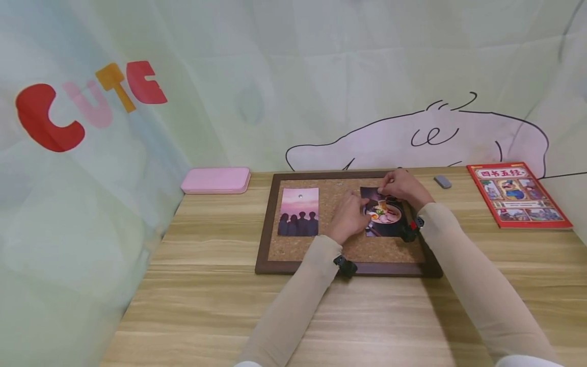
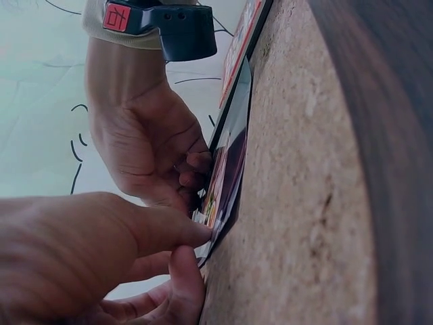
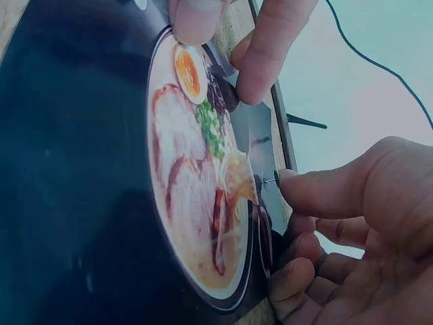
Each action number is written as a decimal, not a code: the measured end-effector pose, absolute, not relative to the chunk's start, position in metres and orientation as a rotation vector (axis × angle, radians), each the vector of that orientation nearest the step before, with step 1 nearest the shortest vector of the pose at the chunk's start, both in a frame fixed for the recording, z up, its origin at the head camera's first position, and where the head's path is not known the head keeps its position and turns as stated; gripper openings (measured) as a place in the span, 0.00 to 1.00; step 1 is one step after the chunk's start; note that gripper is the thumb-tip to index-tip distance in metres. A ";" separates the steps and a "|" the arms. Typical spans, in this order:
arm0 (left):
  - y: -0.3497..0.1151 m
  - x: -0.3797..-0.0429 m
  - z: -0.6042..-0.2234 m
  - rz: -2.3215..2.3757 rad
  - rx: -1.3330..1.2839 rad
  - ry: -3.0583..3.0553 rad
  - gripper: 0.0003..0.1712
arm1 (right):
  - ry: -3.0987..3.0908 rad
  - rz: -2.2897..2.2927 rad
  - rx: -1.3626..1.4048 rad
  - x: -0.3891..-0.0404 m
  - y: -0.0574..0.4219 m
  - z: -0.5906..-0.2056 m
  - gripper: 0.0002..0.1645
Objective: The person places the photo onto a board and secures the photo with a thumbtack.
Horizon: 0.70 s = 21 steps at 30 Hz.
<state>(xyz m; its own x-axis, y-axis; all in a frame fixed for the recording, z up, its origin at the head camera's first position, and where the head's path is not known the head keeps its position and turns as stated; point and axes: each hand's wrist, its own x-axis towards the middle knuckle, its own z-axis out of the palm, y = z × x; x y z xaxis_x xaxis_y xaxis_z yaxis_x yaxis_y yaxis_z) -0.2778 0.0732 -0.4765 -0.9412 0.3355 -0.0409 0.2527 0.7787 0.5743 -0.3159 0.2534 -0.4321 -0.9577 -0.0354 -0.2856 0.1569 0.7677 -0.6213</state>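
Note:
A photo of a bowl of ramen (image 3: pixel 196 162) lies on the right half of a cork board (image 1: pixel 293 250) with a dark brown frame. My left hand (image 1: pixel 350 216) presses its fingertips onto the photo's left side, seen close up in the left wrist view. At the photo's top edge my right hand (image 1: pixel 403 186) pinches a thumbtack (image 3: pixel 272 179) between thumb and fingers, its pin pointing at the photo. On the board's left half is a second photo (image 1: pixel 298 214), a pink sky over four silhouettes, with a silver tack (image 1: pixel 300 196) near its top.
A pink case (image 1: pixel 216 180) lies left of the board at the table's back edge. To the right are a small grey object (image 1: pixel 442 181) and a red comic-style book (image 1: pixel 518 196). A printed curtain (image 1: pixel 275 92) hangs behind the wooden table (image 1: pixel 192 306).

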 end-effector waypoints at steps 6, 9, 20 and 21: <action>0.075 -0.283 -0.487 0.893 0.515 2.838 0.30 | 2.690 -1.004 0.038 -0.315 0.255 -0.435 0.10; 0.077 -0.289 -0.497 0.862 0.561 2.876 0.31 | 2.700 -0.992 0.021 -0.314 0.256 -0.435 0.10; 0.075 -0.298 -0.506 0.807 0.649 2.901 0.31 | 2.722 -0.956 0.003 -0.314 0.254 -0.434 0.09; 0.075 -0.298 -0.506 0.809 0.654 2.901 0.31 | 2.725 -0.960 0.000 -0.314 0.254 -0.434 0.09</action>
